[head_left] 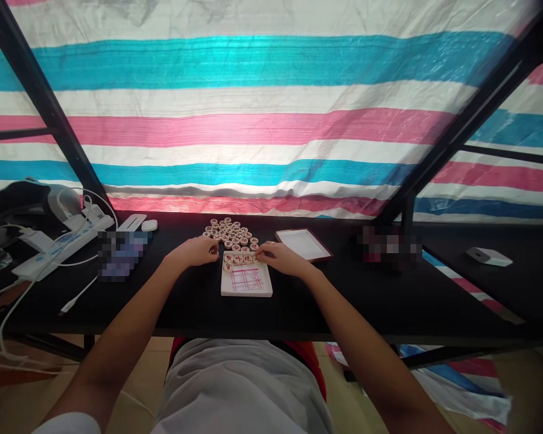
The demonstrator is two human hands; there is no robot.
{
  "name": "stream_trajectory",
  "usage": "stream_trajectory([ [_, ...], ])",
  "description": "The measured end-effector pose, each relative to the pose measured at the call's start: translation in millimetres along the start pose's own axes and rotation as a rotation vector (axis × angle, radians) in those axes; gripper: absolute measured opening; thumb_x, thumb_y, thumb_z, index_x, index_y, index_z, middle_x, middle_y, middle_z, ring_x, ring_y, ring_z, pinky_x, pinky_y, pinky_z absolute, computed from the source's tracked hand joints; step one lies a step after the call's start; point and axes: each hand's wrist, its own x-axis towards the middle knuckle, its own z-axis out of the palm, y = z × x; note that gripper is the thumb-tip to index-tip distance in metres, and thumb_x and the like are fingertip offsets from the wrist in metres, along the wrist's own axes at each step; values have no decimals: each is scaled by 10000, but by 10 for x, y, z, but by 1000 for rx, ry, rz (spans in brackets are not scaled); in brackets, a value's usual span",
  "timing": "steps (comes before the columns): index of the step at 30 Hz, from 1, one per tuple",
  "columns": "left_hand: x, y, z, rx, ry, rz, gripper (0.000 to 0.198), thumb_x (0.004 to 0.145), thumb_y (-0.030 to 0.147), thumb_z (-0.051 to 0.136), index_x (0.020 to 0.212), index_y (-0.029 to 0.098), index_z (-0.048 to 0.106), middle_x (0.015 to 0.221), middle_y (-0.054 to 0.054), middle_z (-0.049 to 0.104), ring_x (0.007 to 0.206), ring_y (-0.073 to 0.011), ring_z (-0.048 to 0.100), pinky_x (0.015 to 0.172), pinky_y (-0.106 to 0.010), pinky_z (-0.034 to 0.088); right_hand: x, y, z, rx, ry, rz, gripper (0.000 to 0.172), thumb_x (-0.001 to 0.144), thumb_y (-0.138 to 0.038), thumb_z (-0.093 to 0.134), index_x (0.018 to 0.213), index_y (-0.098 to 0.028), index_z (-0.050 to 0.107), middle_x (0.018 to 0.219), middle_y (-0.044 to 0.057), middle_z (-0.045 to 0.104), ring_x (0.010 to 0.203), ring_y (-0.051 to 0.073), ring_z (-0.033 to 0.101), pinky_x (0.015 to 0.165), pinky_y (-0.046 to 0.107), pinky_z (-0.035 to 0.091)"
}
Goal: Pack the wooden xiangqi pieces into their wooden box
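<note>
Wooden round chess discs [230, 232] lie heaped just beyond the white, red-gridded square tray [247, 289], nearest your curled left hand [194, 252], while your right hand [280, 258] touches the tray's far row of discs [238, 259], neither grip discernible.

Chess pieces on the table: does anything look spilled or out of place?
Nothing looks damaged. The round pieces lie in a loose heap behind the white box, which holds only a few; a second tray lies apart at right.

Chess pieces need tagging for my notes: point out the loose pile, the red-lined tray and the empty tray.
loose pile [230, 234], head view, middle of the heap.
red-lined tray [247, 283], head view, its bare lined floor.
empty tray [303, 243], head view, its white floor.
</note>
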Motion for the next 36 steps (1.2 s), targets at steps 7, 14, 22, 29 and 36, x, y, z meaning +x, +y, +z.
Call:
stream_trajectory([
  [7, -34, 54, -95, 28, 86, -7, 174, 790, 335, 496, 838, 223, 621, 884, -34, 667, 761, -183, 606, 621, -242, 417, -4, -5, 0, -1, 6, -4, 194, 870, -278, 489, 906, -202, 663, 901, 52, 616, 820, 176, 573, 738, 288, 434],
  [14, -96, 444, -26, -133, 110, 449, 167, 849, 296, 503, 884, 227, 651, 908, -1, 665, 847, -140, 600, 759, -210, 427, -4, -25, -9, -28, 17, -21, 179, 866, -272, 504, 893, -203, 667, 876, 49, 619, 812, 175, 576, 742, 287, 433],
  [22, -23, 466, 159, -23, 90, 511, 143, 825, 233, 548, 837, 199, 687, 957, -48, 641, 906, -170, 595, 882, -255, 414, -3, -33, -4, -28, 13, -10, 189, 868, -271, 492, 889, -193, 662, 886, 55, 619, 815, 178, 578, 752, 295, 435],
  [29, -39, 433, 78, -16, 128, 443, 232, 893, 315, 464, 897, 204, 668, 916, -43, 626, 887, -172, 592, 810, -252, 443, 9, -3, 8, -23, 111, -32, 204, 887, -235, 450, 940, -197, 643, 972, 68, 604, 906, 189, 572, 859, 337, 439],
  [36, 30, 231, 63, 109, 219, 176, 351, 891, 132, 353, 1150, 202, 579, 1097, -70, 620, 1036, -201, 562, 858, -287, 459, 13, 101, 28, -76, 119, 14, 552, 772, 48, 332, 1189, -203, 593, 1186, 87, 551, 1022, 169, 555, 933, 324, 430],
])
